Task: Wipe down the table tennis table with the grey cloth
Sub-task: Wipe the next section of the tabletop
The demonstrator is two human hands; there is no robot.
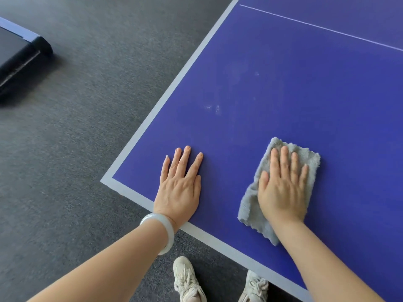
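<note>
Near edge: the right hand (283, 188) lies flat on the grey cloth (248, 205). Its grip is unclamped, fingers straight, pressing the cloth onto the table (294, 94) just inside the border. The left hand (178, 188) is also flat, grip spread on bare surface near the corner, holding nothing; judged a brace.

Recommended: even palm pressure, overlapping strokes, cloth held flat beneath the palm.

Farther: pale smudges (212, 108) appear unwiped. Work out to them, then toward the white line (322, 28).

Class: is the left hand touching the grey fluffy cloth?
Apart. The head view shows bare blue table between the left hand and the grey fluffy cloth.
</note>
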